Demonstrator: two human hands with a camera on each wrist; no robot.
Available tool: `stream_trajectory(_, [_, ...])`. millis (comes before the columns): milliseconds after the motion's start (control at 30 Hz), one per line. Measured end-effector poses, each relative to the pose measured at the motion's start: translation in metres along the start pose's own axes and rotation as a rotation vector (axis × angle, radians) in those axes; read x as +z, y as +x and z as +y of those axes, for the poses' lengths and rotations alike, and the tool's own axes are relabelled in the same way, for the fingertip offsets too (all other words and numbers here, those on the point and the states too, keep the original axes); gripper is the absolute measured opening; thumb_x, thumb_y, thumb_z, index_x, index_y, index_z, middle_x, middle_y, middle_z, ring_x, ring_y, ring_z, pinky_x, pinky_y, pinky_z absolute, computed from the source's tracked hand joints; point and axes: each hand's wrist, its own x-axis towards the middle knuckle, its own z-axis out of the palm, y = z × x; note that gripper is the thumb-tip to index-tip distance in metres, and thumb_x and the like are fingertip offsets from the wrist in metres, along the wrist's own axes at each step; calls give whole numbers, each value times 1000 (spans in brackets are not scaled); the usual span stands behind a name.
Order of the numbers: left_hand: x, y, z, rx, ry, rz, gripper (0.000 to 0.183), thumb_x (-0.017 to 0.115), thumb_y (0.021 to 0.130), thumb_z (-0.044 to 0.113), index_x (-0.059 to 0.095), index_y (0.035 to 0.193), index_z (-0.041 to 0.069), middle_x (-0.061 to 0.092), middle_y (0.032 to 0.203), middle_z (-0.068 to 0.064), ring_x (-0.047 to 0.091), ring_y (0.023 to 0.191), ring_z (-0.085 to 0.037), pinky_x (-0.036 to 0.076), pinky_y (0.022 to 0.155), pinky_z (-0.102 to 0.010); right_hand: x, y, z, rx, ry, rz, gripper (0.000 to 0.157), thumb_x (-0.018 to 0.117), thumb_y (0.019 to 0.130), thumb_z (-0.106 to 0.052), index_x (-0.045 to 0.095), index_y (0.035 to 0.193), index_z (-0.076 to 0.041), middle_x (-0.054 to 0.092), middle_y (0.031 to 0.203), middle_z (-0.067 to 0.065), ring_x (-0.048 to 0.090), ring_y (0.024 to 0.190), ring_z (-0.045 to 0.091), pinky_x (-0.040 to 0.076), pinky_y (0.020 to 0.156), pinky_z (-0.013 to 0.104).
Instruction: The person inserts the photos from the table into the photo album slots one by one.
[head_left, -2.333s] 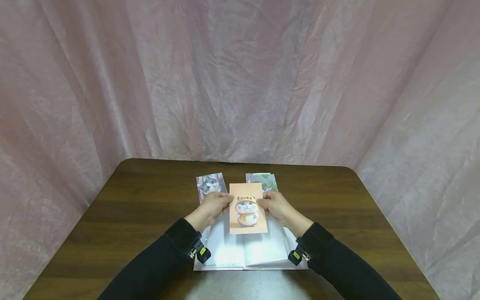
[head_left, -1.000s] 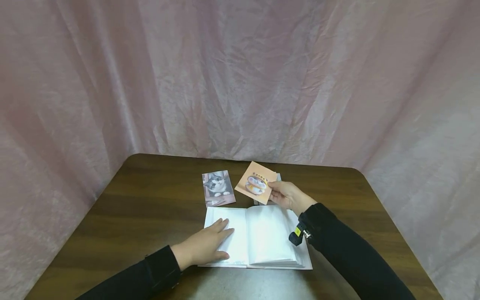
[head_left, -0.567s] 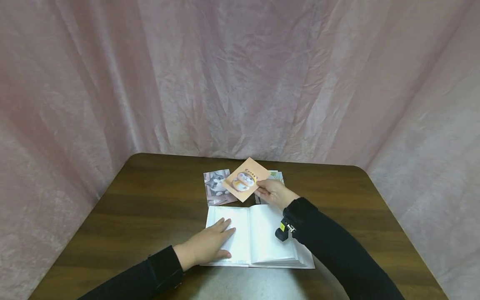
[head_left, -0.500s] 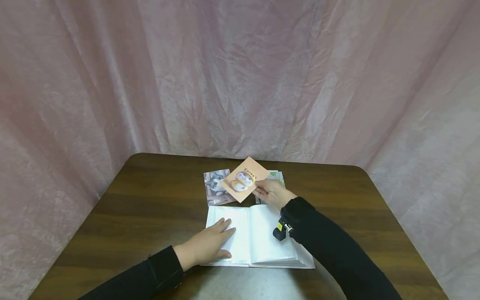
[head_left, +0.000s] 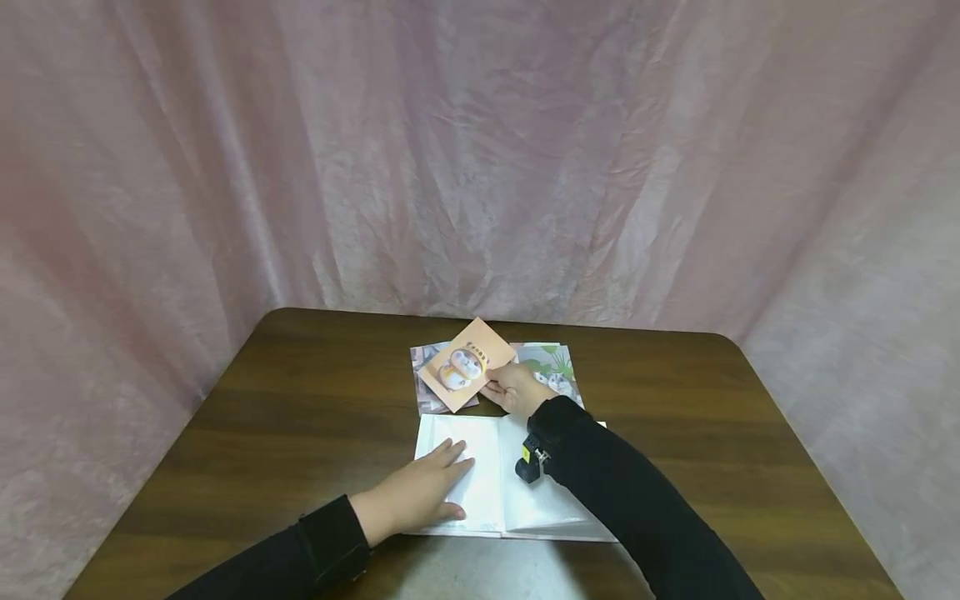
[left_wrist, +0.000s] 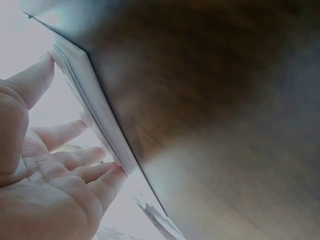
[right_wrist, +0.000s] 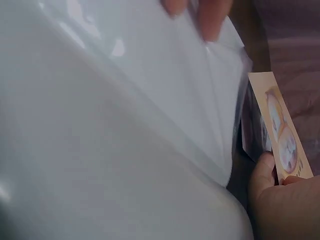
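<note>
My right hand pinches the lower right edge of an orange picture card showing a cartoon animal in a yellow hat. The card is tilted and overlaps a grey cat picture card behind the book. An open photo album with clear-sleeved white pages lies in front. My left hand rests with spread fingers on its left page. In the left wrist view, the fingers of that hand lie along the page stack. The right wrist view shows the card between my right thumb and fingers.
To the right of the orange card lie picture cards with green leaves, partly covered by my right hand. The brown wooden table ends at a pink curtain. My right sleeve crosses the album's right page.
Both hands held the orange card over the album at first. My left hand then went down onto the left page, while my right carried the card back and leftward over the cat card.
</note>
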Motion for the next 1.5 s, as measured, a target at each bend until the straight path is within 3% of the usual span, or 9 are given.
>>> stream_trajectory(200, [-2,-2,1,6,-6,11,72,70,91,44,50,146,4,35,158,-20,31,146,-38,35,113,-49,2,-5,7,6,-73,0,44,53,98,9,42,141,11,56,103,18,61,111,30,51,100,36])
stream_trajectory(467, [-2,-1,2,-4,-4,8,72,70,90,44,50,146,4,34,158,-21,31,145,-39,35,113,-49,-13,-6,-1,-68,-344,3,46,54,97,9,46,143,6,63,109,18,66,100,28,55,93,37])
stream_trajectory(667, [-1,-1,2,-14,-21,2,72,71,90,43,49,146,3,34,158,-22,30,146,-40,33,114,-51,-25,-3,-7,-93,-516,12,50,56,96,9,43,144,9,62,96,15,65,79,20,59,84,35])
stream_trajectory(867, [0,0,2,-32,-26,-12,72,71,90,44,49,147,5,33,159,-20,29,147,-39,33,114,-52,-25,-3,-12,-88,-623,-40,44,58,97,6,50,140,6,63,97,13,66,83,21,58,84,35])
stream_trajectory(1067, [-3,1,5,-37,-40,-18,72,71,90,43,49,147,5,32,159,-22,27,147,-39,31,115,-51,-20,-4,-15,-51,-759,-93,44,62,94,8,51,136,7,58,88,11,59,73,18,59,79,34])
stream_trajectory(1300, [-6,3,6,-46,-48,-28,72,72,90,42,48,147,4,28,161,-21,24,149,-37,30,116,-51,-20,-5,-17,-30,-871,-198,26,65,89,9,58,114,9,61,80,11,63,71,20,59,74,33])
stream_trajectory(1400, [-7,3,6,-51,-44,-37,72,72,90,43,49,147,4,29,161,-20,25,149,-36,31,116,-50,-20,-4,-20,-73,-892,-251,24,65,90,8,57,113,8,61,86,11,64,78,20,59,79,34])
stream_trajectory(1500, [-8,4,7,-55,-45,-46,73,72,90,43,48,147,5,29,160,-20,25,149,-36,31,116,-50,-19,-1,-24,-192,-946,-269,30,64,92,5,56,122,6,60,96,13,64,84,22,58,83,37])
